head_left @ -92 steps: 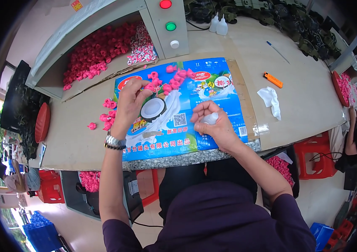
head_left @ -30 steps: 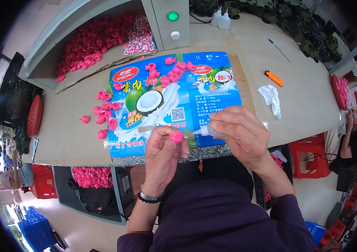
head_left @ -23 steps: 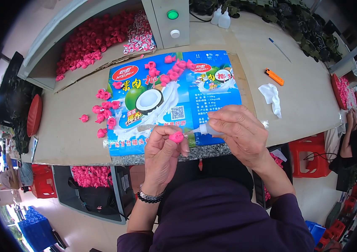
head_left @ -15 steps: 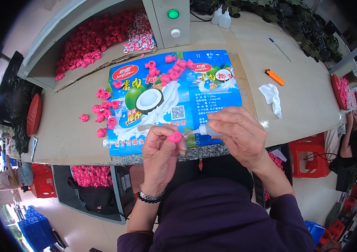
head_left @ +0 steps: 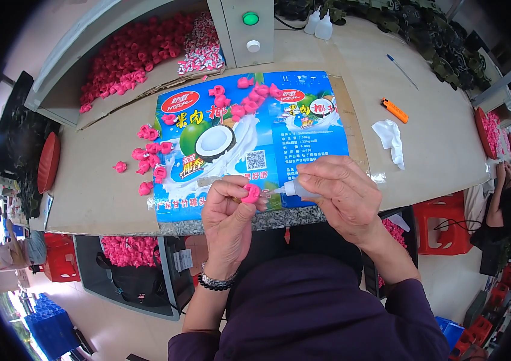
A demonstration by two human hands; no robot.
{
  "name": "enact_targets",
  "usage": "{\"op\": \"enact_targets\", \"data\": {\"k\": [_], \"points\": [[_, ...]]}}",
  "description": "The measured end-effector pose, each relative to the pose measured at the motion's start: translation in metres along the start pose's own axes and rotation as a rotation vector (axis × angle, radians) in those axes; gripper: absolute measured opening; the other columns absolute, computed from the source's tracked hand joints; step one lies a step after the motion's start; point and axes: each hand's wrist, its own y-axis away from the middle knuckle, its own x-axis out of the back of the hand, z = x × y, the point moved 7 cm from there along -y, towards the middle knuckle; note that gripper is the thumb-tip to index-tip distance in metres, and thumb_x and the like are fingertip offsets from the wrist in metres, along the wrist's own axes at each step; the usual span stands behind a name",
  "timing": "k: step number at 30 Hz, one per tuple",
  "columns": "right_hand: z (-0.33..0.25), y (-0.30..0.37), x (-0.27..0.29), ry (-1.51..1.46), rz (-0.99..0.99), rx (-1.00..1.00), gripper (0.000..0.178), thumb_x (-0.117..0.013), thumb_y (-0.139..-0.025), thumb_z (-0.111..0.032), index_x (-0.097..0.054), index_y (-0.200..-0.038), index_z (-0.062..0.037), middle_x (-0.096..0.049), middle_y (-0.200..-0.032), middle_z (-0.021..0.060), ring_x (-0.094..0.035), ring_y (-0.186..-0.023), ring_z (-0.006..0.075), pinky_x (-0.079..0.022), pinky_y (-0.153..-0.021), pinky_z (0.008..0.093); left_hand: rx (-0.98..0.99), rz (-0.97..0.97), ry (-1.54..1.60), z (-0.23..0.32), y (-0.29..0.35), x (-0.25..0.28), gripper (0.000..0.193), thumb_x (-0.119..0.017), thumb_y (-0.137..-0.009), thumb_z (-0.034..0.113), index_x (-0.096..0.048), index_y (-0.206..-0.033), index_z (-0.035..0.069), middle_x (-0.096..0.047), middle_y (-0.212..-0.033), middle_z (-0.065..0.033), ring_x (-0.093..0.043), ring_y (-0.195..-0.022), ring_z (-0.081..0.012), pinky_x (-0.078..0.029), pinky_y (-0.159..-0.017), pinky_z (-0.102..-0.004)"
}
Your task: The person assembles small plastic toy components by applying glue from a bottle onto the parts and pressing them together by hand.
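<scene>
Between the thumb and fingers of my left hand (head_left: 228, 219) is a small pink plastic piece (head_left: 250, 194), with an opening showing on its face. My right hand (head_left: 345, 195) grips a small white squeeze bottle (head_left: 296, 188) with a thin nozzle. The bottle lies nearly level, its tip pointing left at the pink piece and close to it; whether they touch I cannot tell. Below both hands is a flattened blue printed carton (head_left: 303, 135). Similar pink pieces (head_left: 147, 159) are scattered along its left side, and more pink pieces (head_left: 258, 93) lie near its far edge.
A big heap of pink parts (head_left: 135, 54) fills the shelf at far left, beside smaller pink-and-white parts (head_left: 201, 45). To the right lie an orange lighter (head_left: 394, 110), a white tissue (head_left: 389, 141) and a pen (head_left: 402, 71). White bottles (head_left: 323, 27) stand at the back. A person (head_left: 499, 198) sits at right.
The pink piece has been turned in my left fingers, so its opening now faces up. The bottle's tip has shifted slightly away from it to the right.
</scene>
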Motion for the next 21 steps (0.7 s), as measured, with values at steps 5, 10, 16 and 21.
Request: {"op": "enact_targets", "data": {"k": [5, 10, 16, 21], "points": [[0.005, 0.000, 0.001, 0.022, 0.026, 0.035, 0.033, -0.076, -0.063, 0.003, -0.067, -0.095, -0.0019, -0.068, -0.094, 0.0099, -0.065, -0.083, 0.0254, -0.055, -0.070, 0.0319, 0.005, -0.005, 0.006, -0.002, -0.001, -0.001, 0.019, -0.067, -0.086, 0.004, -0.051, -0.096, 0.005, -0.057, -0.104, -0.0083, -0.061, -0.084, -0.0180, -0.051, -0.073, -0.0298], [0.025, -0.001, 0.011, -0.104, 0.022, -0.122, 0.036, -0.074, -0.066, 0.006, -0.066, -0.100, -0.0017, -0.068, -0.098, 0.0099, -0.067, -0.089, 0.0243, -0.054, -0.073, 0.0311, 0.024, -0.035, 0.068, -0.006, -0.001, -0.001, 0.017, -0.066, -0.088, 0.006, -0.053, -0.100, 0.003, -0.056, -0.107, -0.0081, -0.062, -0.086, -0.0171, -0.050, -0.076, -0.0302], [0.130, 0.003, 0.011, -0.401, 0.119, -0.862, 0.030, -0.067, -0.076, 0.005, -0.054, -0.103, -0.0001, -0.063, -0.101, 0.0102, -0.067, -0.086, 0.0211, -0.052, -0.065, 0.0246, 0.162, -0.002, 0.186, -0.021, 0.002, 0.006, 0.014, -0.064, -0.090, 0.006, -0.054, -0.100, 0.005, -0.057, -0.108, -0.0071, -0.061, -0.084, -0.0164, -0.049, -0.075, -0.0294], [0.174, -0.011, -0.008, -0.124, -0.093, -0.727, 0.018, -0.068, -0.077, 0.000, -0.056, -0.090, -0.0026, -0.064, -0.089, 0.0072, -0.066, -0.078, 0.0189, -0.050, -0.061, 0.0292, 0.175, -0.008, 0.220, -0.032, -0.002, 0.014, 0.013, -0.063, -0.089, 0.004, -0.055, -0.100, 0.005, -0.058, -0.109, -0.0078, -0.061, -0.084, -0.0164, -0.049, -0.075, -0.0286]]}}
